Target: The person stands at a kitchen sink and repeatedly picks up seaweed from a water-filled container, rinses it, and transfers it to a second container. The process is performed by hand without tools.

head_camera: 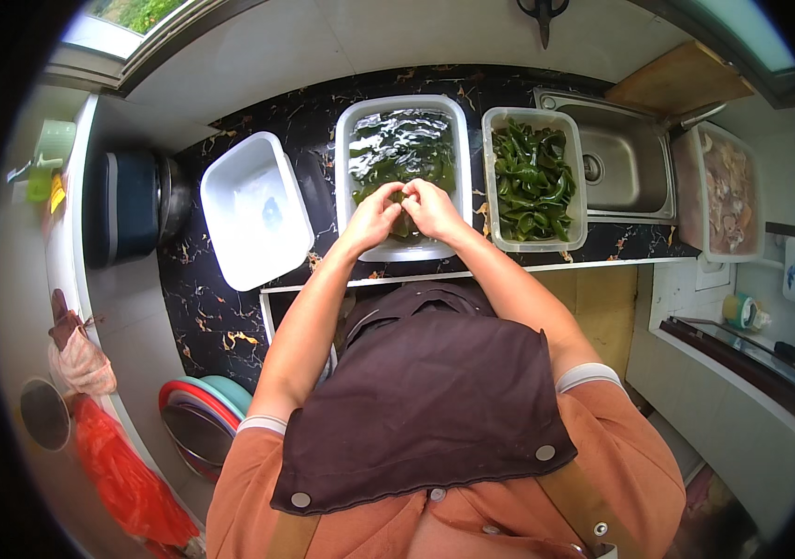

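My left hand [372,218] and my right hand [430,208] meet at their fingertips over the near part of a white plastic tub [469,168] filled with water and green kelp [404,150]. Both hands pinch a piece of kelp [403,225] between them; part of it hangs down towards the water. To the right stands a translucent plastic container [487,175] heaped with wet kelp pieces [534,182]. At the left a white plastic basin [251,209] sits tilted on the black countertop, with no kelp visible in it.
Right of the containers is a steel sink [625,161], with a wooden board [677,80] behind it. Beyond it stands a container of pale pieces in liquid [729,195]. Black scissors [543,17] hang on the wall. Stacked basins [202,419] stand at lower left.
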Available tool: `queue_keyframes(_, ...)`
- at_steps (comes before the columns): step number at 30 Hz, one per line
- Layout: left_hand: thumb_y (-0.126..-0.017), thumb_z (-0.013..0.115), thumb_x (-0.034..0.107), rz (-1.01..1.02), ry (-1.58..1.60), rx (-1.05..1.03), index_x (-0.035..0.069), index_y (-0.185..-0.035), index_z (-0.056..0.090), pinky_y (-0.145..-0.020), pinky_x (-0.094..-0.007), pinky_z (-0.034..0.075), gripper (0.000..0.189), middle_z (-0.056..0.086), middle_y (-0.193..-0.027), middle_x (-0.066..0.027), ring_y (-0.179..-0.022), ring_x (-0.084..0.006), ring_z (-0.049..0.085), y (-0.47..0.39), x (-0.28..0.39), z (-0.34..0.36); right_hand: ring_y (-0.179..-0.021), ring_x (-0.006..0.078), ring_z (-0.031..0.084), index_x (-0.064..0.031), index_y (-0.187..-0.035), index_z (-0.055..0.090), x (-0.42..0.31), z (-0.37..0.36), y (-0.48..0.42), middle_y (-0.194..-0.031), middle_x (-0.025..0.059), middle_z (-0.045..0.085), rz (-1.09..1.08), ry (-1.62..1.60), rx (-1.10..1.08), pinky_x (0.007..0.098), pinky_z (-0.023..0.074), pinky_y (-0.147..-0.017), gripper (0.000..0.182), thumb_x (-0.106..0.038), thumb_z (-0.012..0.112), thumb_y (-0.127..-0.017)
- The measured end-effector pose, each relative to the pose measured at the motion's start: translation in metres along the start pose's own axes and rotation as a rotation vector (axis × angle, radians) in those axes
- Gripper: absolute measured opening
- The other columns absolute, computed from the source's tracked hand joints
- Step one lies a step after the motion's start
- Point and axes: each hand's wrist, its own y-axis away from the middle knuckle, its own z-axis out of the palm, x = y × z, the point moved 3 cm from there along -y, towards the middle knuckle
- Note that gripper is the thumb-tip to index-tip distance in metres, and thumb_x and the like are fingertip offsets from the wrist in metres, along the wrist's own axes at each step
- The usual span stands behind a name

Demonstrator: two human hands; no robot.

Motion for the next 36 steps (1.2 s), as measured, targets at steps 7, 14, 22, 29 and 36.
queue_keyframes(7, -0.089, 0.054, 0.016, 0.056, -0.418, 0.097, 0.005, -0.12, 0.059, -0.078, -0.0453, 0.051, 0.032, 0.066, -0.09, -0.0262, -0.085, -0.0404, 0.068, -0.002, 0.024, -0.001, -0.095, 0.04, 0.06, 0.0, -0.098, 0.057, -0.005, 0.002, -0.002, -0.1, 0.0223, 0.062, -0.112, 0.206, -0.122, 0.0452, 0.0483, -0.085, 0.016, -0.011, 0.063, -0.087)
queue_keyframes(14, -0.092, 0.048, 0.013, -0.116, -0.138, 0.329, -0.004, -0.109, 0.062, -0.064, -0.0415, 0.054, 0.028, 0.069, -0.083, -0.0228, -0.068, -0.0318, 0.069, -0.024, -0.021, 0.006, -0.082, 0.0333, 0.062, -0.0011, -0.095, 0.058, 0.003, 0.006, -0.001, -0.091, 0.018, 0.06, -0.152, 0.193, -0.022, 0.0396, 0.0505, -0.074, 0.022, -0.011, 0.072, -0.082)
queue_keyframes(22, -0.101, 0.034, 0.014, -0.832, 1.094, 0.144, -0.002, -0.094, 0.057, -0.042, -0.0258, 0.045, 0.029, 0.062, -0.067, -0.0097, -0.048, -0.0143, 0.053, -0.042, -0.045, 0.027, -0.061, 0.012, 0.054, -0.0031, -0.09, 0.058, 0.039, 0.016, -0.016, -0.075, 0.0037, 0.057, 0.201, -0.566, 0.143, 0.0258, 0.0458, -0.057, 0.01, -0.005, 0.067, -0.087)
queue_keyframes(29, -0.093, 0.051, 0.002, -0.626, 0.716, 0.081, 0.004, -0.082, 0.056, -0.04, -0.0245, 0.041, 0.012, 0.06, -0.065, -0.0065, -0.05, -0.0121, 0.054, -0.041, -0.03, 0.036, -0.052, 0.0093, 0.05, -0.0041, -0.091, 0.05, 0.045, 0.019, -0.013, -0.066, 0.0027, 0.055, 0.467, -0.79, 0.169, 0.025, 0.0378, -0.044, 0.014, -0.011, 0.062, -0.093)
queue_keyframes(36, -0.097, 0.054, 0.012, -0.497, 0.215, 0.401, -0.004, -0.084, 0.06, -0.036, -0.03, 0.039, 0.021, 0.059, -0.06, -0.0087, -0.042, -0.0155, 0.053, -0.059, -0.048, 0.031, -0.047, 0.0087, 0.046, -0.0027, -0.099, 0.055, 0.05, 0.028, -0.028, -0.066, 0.0003, 0.053, 0.503, -0.497, 0.138, 0.0262, 0.0336, -0.038, 0.014, -0.014, 0.061, -0.094)
